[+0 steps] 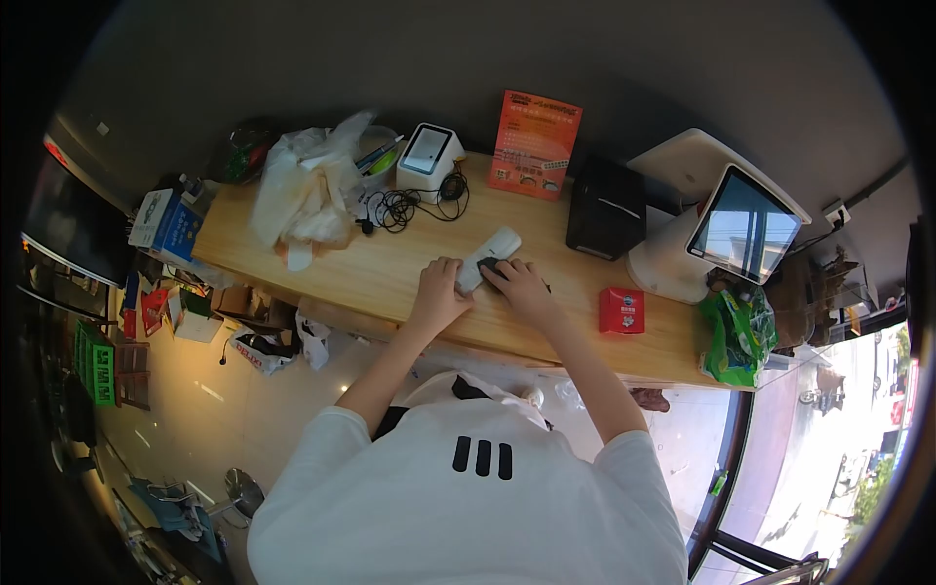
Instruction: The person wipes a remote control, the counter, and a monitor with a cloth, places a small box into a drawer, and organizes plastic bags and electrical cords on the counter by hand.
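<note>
A white, oblong object with a rounded far end [499, 244] lies slantwise over the wooden counter in front of me. My left hand [445, 285] is closed round its near left end. Against its right side, my right hand [518, 284] has its fingers curled over a small black object [489, 270], partly hidden under them. What the black piece is, I cannot tell. Beyond both hands stands a white box-shaped scanner [429, 161] with a dark window, and a coiled black cable [395, 210] lies beside it.
On the wooden counter [390, 278], a plastic bag [307, 185] is at the left. An orange sign [535, 144], a black printer [605, 207] and a white touchscreen terminal [746, 226] stand at the back. Towards the right are a red box [621, 310] and a green bag [738, 333].
</note>
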A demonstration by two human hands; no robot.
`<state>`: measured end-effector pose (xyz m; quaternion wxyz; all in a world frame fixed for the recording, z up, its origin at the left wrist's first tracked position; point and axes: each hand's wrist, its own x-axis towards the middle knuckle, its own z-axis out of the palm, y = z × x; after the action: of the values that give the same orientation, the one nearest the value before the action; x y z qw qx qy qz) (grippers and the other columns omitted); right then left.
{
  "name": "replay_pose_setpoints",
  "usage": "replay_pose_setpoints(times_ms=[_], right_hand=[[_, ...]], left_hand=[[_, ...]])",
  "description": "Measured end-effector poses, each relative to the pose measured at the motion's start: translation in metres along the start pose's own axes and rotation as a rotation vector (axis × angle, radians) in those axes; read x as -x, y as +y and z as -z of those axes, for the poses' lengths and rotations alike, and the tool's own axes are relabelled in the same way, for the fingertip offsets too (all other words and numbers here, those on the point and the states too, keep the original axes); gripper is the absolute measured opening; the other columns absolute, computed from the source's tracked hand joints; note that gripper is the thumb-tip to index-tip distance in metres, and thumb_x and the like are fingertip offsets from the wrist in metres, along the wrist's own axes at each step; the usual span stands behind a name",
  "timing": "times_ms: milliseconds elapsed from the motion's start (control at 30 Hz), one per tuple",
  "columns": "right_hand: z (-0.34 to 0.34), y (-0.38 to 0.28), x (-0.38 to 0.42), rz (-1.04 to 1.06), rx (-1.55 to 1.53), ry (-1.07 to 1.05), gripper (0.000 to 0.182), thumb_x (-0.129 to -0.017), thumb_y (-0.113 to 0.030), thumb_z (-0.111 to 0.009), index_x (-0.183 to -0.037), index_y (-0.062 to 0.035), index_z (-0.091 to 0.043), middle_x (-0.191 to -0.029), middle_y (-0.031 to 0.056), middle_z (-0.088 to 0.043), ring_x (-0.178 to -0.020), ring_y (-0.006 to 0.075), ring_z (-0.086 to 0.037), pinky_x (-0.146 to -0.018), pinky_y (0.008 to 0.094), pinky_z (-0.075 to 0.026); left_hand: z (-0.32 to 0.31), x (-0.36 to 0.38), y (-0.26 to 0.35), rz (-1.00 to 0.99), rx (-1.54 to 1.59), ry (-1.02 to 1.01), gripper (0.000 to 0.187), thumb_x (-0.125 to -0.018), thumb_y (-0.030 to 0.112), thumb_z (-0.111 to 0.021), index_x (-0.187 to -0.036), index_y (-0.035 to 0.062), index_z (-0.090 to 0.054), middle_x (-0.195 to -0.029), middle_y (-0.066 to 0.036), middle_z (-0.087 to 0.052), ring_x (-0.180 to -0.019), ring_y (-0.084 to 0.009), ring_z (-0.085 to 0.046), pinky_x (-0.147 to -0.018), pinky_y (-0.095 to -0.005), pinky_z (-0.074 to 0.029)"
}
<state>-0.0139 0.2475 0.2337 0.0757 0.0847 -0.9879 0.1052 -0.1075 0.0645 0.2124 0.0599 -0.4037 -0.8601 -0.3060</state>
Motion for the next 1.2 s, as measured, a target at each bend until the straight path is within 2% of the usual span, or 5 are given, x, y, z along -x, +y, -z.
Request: replay_pose_setpoints(times_ms=[233, 333, 900, 1033, 1200], right_hand=[[-0.017, -0.026, -0.014, -0.083, 0.163, 0.116, 0.058, -0.074, -0.012, -0.064, -0.130, -0.0040, -0.051, -0.109, 0.0072, -0.052, -0.101, 0.0256, -0.049, -0.085, 0.0389, -0.039], [-0.023, -0.044, -0.004, 0.088, 0.034, 0.116, 0.052, -0.076, -0.013, -0.058, -0.127, -0.0010, -0.053, -0.106, 0.0067, -0.055, -0.099, 0.0249, -0.050, -0.080, 0.0371, -0.039], [-0.021, -0.034, 0.001, 0.056, 0.023, 0.178, 0.047, -0.076, -0.010, -0.058, -0.123, -0.0068, -0.058, -0.109, 0.0059, -0.056, -0.103, 0.0255, -0.049, -0.086, 0.0393, -0.038], [-0.004, -0.025, -0.016, -0.114, 0.190, 0.116, 0.049, -0.076, -0.014, -0.061, -0.124, -0.0087, -0.058, -0.110, 0.0062, -0.055, -0.102, 0.0272, -0.049, -0.085, 0.0402, -0.038], [-0.026, -0.054, -0.028, -0.004, 0.214, 0.121, 0.044, -0.074, -0.015, -0.064, -0.117, -0.0058, -0.060, -0.105, 0.0049, -0.054, -0.099, 0.0253, -0.050, -0.083, 0.0392, -0.039]], left_hand=[[0.008, -0.003, -0.005, 0.052, 0.333, -0.066, 0.077, -0.064, 0.011, -0.079, -0.130, 0.0020, -0.040, -0.108, -0.016, -0.058, -0.100, -0.0339, -0.052, -0.088, -0.0438, -0.043], [0.007, 0.000, -0.006, 0.031, 0.307, -0.046, 0.080, -0.065, 0.011, -0.079, -0.133, 0.0032, -0.039, -0.109, -0.016, -0.058, -0.101, -0.0328, -0.053, -0.088, -0.0421, -0.045], [0.009, 0.002, -0.008, -0.029, 0.274, -0.053, 0.083, -0.065, 0.010, -0.080, -0.136, 0.0054, -0.037, -0.111, -0.015, -0.058, -0.102, -0.0314, -0.054, -0.089, -0.0408, -0.046], [0.003, 0.000, -0.017, 0.054, 0.444, -0.118, 0.085, -0.067, 0.010, -0.080, -0.139, 0.0065, -0.034, -0.111, -0.014, -0.057, -0.101, -0.0274, -0.058, -0.088, -0.0388, -0.049], [0.006, -0.003, -0.016, 0.051, 0.555, -0.102, 0.092, -0.067, 0.010, -0.080, -0.143, 0.0096, -0.027, -0.112, -0.014, -0.053, -0.100, -0.0257, -0.057, -0.088, -0.0375, -0.049]])
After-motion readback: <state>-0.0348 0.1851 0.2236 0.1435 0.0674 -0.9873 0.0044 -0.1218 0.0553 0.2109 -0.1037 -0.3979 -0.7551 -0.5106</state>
